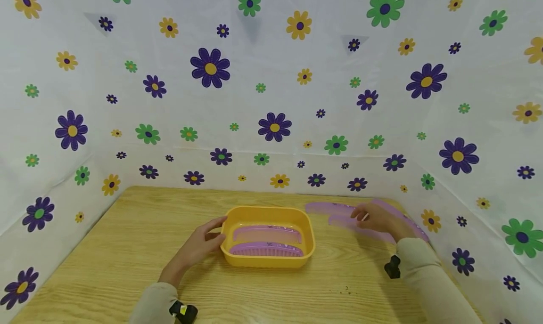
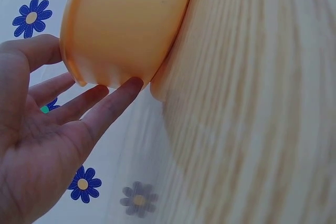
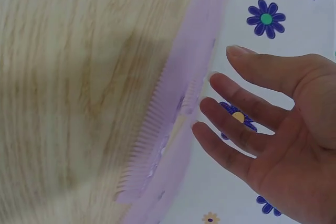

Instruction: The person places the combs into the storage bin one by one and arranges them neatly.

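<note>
A yellow plastic tub (image 1: pixel 271 263) stands on the table, with two purple combs inside, the nearer comb (image 1: pixel 267 249) showing its teeth toward the front. My left hand (image 1: pixel 199 244) holds the tub's left end. In the left wrist view, its thumb goes over the rim while the fingertips (image 2: pixel 135 83) touch the outer wall (image 2: pixel 126 24). To the right of the tub, my right hand (image 1: pixel 377 219) hovers over more purple combs, holding nothing. Seen from the right wrist, its fingers are loosely bent and spread, close beside a long purple comb (image 3: pixel 157 114).
The wooden table (image 1: pixel 263 295) ends at a white sheet (image 1: pixel 280 98) printed with flowers, which rises at the back and both sides. Loose combs (image 1: pixel 324 207) lie near the back right corner, partly overlapping. Small dark specks (image 1: pixel 345 291) mark the tabletop at the front right.
</note>
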### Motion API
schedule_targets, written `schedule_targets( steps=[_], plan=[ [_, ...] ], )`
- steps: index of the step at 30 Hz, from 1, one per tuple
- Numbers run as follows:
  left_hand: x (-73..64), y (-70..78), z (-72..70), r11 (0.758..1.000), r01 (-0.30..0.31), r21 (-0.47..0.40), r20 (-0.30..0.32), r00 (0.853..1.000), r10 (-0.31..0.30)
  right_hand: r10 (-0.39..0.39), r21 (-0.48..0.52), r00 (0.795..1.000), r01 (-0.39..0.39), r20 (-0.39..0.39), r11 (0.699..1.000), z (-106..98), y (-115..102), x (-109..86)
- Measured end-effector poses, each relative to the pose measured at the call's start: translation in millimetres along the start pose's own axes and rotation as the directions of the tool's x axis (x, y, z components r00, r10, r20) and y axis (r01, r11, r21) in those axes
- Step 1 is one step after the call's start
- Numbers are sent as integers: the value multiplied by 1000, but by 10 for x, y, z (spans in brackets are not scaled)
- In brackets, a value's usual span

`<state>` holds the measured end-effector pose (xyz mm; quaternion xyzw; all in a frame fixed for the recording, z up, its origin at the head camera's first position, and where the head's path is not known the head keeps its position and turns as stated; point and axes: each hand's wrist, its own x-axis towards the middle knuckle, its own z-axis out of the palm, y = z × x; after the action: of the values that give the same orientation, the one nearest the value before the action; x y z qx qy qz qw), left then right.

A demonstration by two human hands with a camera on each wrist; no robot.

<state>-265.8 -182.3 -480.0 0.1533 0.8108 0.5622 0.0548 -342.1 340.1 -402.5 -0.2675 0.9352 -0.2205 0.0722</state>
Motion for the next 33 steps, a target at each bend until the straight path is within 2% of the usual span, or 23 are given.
schedule_targets(
  steps=[2,6,13,19,24,33],
  plan=[
    [1,0,2,1000,6,2,-3,1000,-6,-25,-24,1000,25,-16,999,13,46,-23],
    [1,5,2,1000,13,0,-7,1000,-13,-22,-80,999,18,-49,997,32,112,-66],
    [0,5,4,1000,4,-15,-2,1000,-4,-13,-88,996,6,-84,996,62,191,-108],
    [8,0,9,999,0,-34,5,1000,1,12,-77,995,-20,-99,997,103,298,-121],
    [8,7,12,999,8,-39,2,1000,-8,73,-64,993,-79,-93,995,137,388,-109],
    [6,20,9,999,9,-41,9,1000,-9,115,-77,989,-123,-93,990,141,407,-101]
  ],
)
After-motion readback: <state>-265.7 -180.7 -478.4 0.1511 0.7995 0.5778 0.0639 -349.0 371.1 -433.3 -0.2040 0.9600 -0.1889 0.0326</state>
